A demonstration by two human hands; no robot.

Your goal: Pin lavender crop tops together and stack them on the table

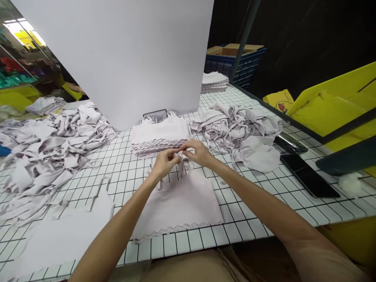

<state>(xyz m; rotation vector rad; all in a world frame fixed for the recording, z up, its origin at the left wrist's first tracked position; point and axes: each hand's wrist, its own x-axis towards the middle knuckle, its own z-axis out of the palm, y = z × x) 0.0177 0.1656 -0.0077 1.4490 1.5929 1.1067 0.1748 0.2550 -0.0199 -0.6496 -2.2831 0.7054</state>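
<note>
A pale camisole (pixel 182 201) with thin straps and a wavy hem lies on the grid-patterned table in front of me, hem toward me. Over its top edge my left hand (pixel 166 163) and my right hand (pixel 199 153) meet, fingertips pinched close together on a strap. The exact spot between the fingertips is partly hidden. Just beyond my hands sits a neat stack of folded camisoles (pixel 160 133), wavy edges facing me. Another camisole (pixel 61 239) lies flat at the left, its straps pointing away from me.
Loose heaps of pale garments lie left (pixel 58 145) and right (pixel 232 125). A black phone (pixel 310 176) rests at the right beside a dark glossy object (pixel 290 143). A large white board (pixel 132 58) stands behind the stack. Blue crates (pixel 249 66) are behind the table.
</note>
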